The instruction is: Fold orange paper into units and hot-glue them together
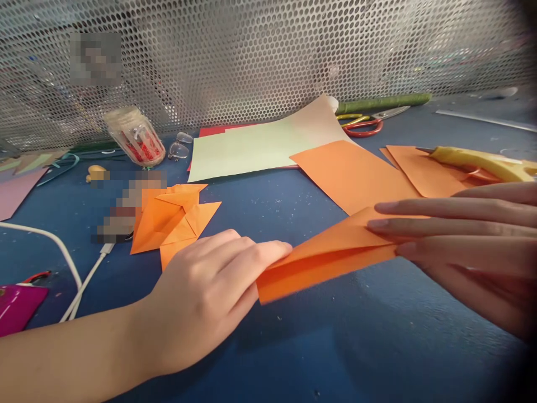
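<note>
A folded strip of orange paper (327, 263) slants across the middle of the head view, with a long open fold facing me. My left hand (213, 291) pinches its left end between thumb and fingers. At its right end my right hand (461, 240) grips the paper, fingers stretched along the top and thumb beneath. Behind the strip lies a flat orange sheet (356, 173). Several folded orange pieces (176, 218) sit beyond my left hand.
Pale green paper (247, 148) lies near the perforated metal screen (251, 56). Red-handled scissors (364, 127), a yellow-handled tool (474, 159) and more orange paper (428, 168) are at right. A jar (136, 137) and white cable (62, 249) are at left, on the blue table (268, 358).
</note>
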`<act>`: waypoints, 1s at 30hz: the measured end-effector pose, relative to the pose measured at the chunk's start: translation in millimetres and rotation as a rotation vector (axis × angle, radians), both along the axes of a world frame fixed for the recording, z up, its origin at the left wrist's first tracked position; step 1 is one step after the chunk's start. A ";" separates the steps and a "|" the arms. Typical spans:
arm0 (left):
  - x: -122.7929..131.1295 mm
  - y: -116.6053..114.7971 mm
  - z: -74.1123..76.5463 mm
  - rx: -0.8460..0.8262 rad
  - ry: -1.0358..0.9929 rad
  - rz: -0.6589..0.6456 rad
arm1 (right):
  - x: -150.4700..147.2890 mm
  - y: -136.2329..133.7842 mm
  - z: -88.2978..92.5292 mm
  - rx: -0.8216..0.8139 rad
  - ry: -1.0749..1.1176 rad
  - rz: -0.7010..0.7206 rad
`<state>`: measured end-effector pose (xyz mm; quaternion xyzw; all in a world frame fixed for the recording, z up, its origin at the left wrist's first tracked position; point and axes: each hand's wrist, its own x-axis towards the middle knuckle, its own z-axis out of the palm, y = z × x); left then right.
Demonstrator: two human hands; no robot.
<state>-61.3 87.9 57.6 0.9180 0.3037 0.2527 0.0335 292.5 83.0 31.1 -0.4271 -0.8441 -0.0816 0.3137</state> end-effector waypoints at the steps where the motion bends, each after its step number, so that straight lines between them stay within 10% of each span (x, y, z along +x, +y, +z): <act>1: -0.7 -0.1 -0.6 0.013 0.016 -0.009 | -0.6 0.2 -0.6 0.034 -0.006 0.042; 12: -3.4 -8.2 -12.4 -0.112 -0.037 -0.135 | -29.3 -4.3 -13.7 0.097 0.050 0.022; 19: -6.4 -3.8 -3.4 -0.523 -0.138 0.015 | -30.4 -6.6 -9.1 0.117 -0.100 0.161; 30: -2.2 -5.7 -9.4 -0.434 -0.162 0.128 | -44.2 -8.6 -15.5 0.038 -0.139 0.343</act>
